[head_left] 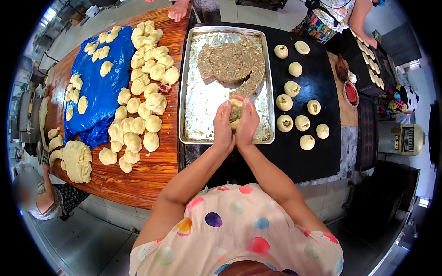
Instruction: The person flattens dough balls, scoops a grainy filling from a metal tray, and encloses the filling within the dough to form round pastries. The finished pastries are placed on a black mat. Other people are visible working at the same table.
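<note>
While both hands [223,125] cup filled dough [235,113], underside hidden.

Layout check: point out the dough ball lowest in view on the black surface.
The bottom dough ball, below-left of the rightmost one; none there sits lower.

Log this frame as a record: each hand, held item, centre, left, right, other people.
left hand: cupped against the dough piece
right hand: cupped against its other side
held item: open dough, filling visible inside
centre: metal tray with brown filling mixture
left: wooden table, dough lumps, blue plastic sheet
right: black work surface, ten dough balls, several showing filling
others: co-worker upper right, another lower left
</note>
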Available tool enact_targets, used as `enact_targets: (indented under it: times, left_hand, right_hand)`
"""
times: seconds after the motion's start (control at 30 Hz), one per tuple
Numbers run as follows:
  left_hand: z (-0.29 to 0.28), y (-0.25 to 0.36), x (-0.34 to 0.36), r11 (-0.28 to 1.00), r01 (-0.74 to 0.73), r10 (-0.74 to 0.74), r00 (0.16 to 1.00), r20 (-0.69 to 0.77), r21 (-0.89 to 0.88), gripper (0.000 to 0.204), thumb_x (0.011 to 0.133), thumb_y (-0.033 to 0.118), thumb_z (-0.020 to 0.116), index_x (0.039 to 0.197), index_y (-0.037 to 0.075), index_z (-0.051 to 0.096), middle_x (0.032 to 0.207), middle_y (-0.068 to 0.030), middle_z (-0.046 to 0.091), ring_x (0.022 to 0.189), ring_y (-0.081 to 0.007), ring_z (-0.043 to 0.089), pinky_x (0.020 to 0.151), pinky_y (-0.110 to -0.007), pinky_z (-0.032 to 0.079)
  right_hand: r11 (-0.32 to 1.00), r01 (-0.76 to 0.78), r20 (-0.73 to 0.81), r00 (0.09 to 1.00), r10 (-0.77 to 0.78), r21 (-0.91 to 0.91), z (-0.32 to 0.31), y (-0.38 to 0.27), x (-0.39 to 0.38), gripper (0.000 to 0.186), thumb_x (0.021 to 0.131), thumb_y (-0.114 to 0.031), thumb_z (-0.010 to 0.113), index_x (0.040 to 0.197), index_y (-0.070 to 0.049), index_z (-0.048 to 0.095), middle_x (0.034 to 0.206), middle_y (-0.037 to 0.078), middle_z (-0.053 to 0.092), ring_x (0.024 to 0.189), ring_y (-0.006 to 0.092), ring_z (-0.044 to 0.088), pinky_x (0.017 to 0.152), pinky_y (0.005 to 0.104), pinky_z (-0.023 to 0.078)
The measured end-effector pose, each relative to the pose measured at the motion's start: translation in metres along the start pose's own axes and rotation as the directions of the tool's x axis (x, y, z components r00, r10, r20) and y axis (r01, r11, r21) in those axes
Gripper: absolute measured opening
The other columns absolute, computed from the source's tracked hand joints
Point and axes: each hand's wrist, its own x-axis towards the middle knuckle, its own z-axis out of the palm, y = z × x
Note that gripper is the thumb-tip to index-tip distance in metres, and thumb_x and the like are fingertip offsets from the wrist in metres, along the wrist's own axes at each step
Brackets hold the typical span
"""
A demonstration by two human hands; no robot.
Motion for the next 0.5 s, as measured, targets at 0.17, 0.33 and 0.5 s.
enact_targets:
  times: [0.17,0.33,0.5]
  left_hand:
    - [-0.012,0.008,0.008,0.919,-0.14,0.108,0.988,0.107,0.368,0.034,0.104,0.033,0.046,0.114,0.003,0.059,0.101,-0.0043,0.06,0.093,-0.0118,0.056,0.082,-0.028,0.047]
    - [-0.021,0.061,0.031,0.859,0.238,-0.356,0.914,0.195,0.453,0.048,0.099,0.046,0.052,0.127,0.007,0.051,0.115,-0.0052,0.059,0.106,-0.0152,0.06,0.092,-0.031,0.049]
    - [-0.018,0.031,0.01,0.979,0.151,-0.189,0.929,0.319,0.14,0.061,0.095,0.044,0.061,0.14,0.009,0.04,0.123,-0.0051,0.056,0.112,-0.0164,0.058,0.097,-0.034,0.049]
  right_hand:
    - [0.966,0.189,0.108,0.979,-0.172,-0.174,-0.004,0.007,-0.007,0.033,0.102,-0.023,0.048,0.115,0.002,0.064,0.118,0.016,0.065,0.108,0.0224,0.061,0.115,0.0383,0.028]
    - [0.945,0.265,0.498,0.856,-0.139,-0.19,-0.029,-0.018,-0.005,0.066,0.082,-0.02,0.075,0.137,-0.001,0.044,0.14,0.018,0.046,0.129,0.0318,0.046,0.113,0.0405,0.032]
    - [0.701,0.585,0.411,0.803,-0.432,-0.407,-0.026,-0.017,-0.012,0.094,0.065,-0.012,0.085,0.144,-0.002,0.034,0.139,0.02,0.046,0.128,0.0363,0.046,0.109,0.042,0.037]
